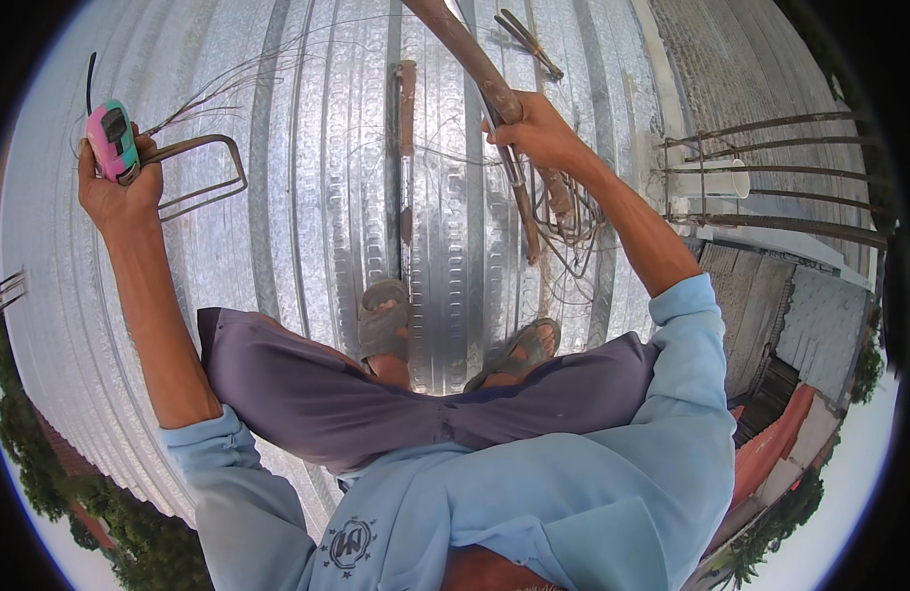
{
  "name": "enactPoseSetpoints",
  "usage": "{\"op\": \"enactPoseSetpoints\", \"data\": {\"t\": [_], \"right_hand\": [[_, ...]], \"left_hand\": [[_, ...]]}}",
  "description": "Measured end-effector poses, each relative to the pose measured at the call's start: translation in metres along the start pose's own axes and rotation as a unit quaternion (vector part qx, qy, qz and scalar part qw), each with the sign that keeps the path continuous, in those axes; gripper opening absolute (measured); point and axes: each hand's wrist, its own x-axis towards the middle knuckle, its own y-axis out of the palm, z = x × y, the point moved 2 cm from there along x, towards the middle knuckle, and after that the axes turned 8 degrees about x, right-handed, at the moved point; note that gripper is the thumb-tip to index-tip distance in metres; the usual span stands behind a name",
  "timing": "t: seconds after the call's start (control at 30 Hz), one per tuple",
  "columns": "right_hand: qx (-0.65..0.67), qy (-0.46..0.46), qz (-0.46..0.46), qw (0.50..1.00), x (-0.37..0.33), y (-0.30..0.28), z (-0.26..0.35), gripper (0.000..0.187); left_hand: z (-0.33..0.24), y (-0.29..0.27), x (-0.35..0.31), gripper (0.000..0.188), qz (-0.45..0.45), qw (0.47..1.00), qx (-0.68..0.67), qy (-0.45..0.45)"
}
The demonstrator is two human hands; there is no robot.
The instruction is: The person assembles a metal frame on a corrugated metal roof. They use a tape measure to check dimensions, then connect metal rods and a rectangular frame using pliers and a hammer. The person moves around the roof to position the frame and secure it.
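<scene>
Dressed in a light-blue shirt point(573, 483), squatting on ribbed metal sheeting point(317, 227) — gripping a rusty pipe point(469, 51) in the right hand point(541, 133), clutching a pink-and-teal casing point(110, 138) — perhaps a tape measure — in the left hand point(122, 195).

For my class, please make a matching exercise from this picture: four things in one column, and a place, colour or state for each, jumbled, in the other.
Things
1. Long brown bar
2. Long-handled pincers
3. Sandals
4. Handheld device

Places, colours and states
A. Worn on the feet
B. Pink and teal, held in the left hand
C. Gripped by the right hand
D. Lying on the metal sheeting, touched by neither hand

Right pairs
1-C
2-D
3-A
4-B
</scene>
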Motion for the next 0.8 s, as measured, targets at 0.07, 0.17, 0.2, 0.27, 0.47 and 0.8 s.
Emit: {"op": "enactPoseSetpoints", "data": {"t": [0.07, 0.17, 0.2, 0.27, 0.47, 0.8], "right_hand": [[0.007, -0.021, -0.034, 0.999, -0.005, -0.021, 0.034, 0.020], [0.035, -0.072, -0.127, 0.989, -0.020, -0.045, 0.078, 0.020], [0.029, -0.094, -0.148, 0.984, -0.021, -0.054, 0.083, 0.017], [-0.011, -0.099, -0.209, 0.973, -0.026, -0.064, 0.094, 0.018], [-0.146, -0.093, -0.274, 0.946, -0.035, -0.093, 0.099, 0.044], [-0.334, 0.006, -0.211, 0.919, -0.090, -0.107, 0.076, 0.048]], "left_hand": [[0.003, 0.005, -0.007, 0.024, -0.010, 1.000, 0.009, 0.015], [0.008, 0.016, -0.018, 0.025, 0.001, 1.000, -0.013, 0.006], [0.007, 0.019, -0.022, 0.026, -0.002, 1.000, -0.029, 0.005], [0.005, 0.019, -0.025, 0.026, 0.002, 0.999, -0.041, 0.005], [0.002, 0.020, -0.029, 0.023, -0.003, 0.999, -0.047, 0.021], [0.007, 0.026, -0.034, 0.024, -0.056, 0.997, -0.030, 0.032]]}}
